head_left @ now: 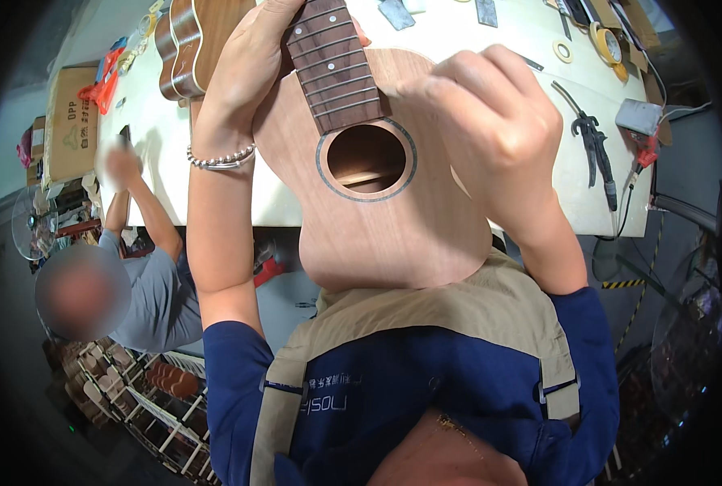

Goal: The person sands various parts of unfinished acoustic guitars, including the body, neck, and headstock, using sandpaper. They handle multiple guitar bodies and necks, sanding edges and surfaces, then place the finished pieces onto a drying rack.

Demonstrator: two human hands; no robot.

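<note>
An unvarnished wooden ukulele (393, 239) leans against my apron, its neck pointing away from me. Around the neck, beside the dark fretboard (333, 69), my left hand (251, 65) is closed, and a fingertip shows past the far side. My right hand (498, 121) is closed in a pinch over the body's right shoulder, close to where the fretboard meets it. Whatever its fingers hold, if anything, is hidden. The round sound hole (366, 159) has a dark ring around it, and an inner wooden brace shows through.
Beyond my left arm, another ukulele body (187, 49) lies on the white table (162, 190). Tape rolls (605, 44) and a black hand tool with a cable (592, 146) are at the right. A person in grey (158, 296) works at the left, near a cardboard box (71, 134).
</note>
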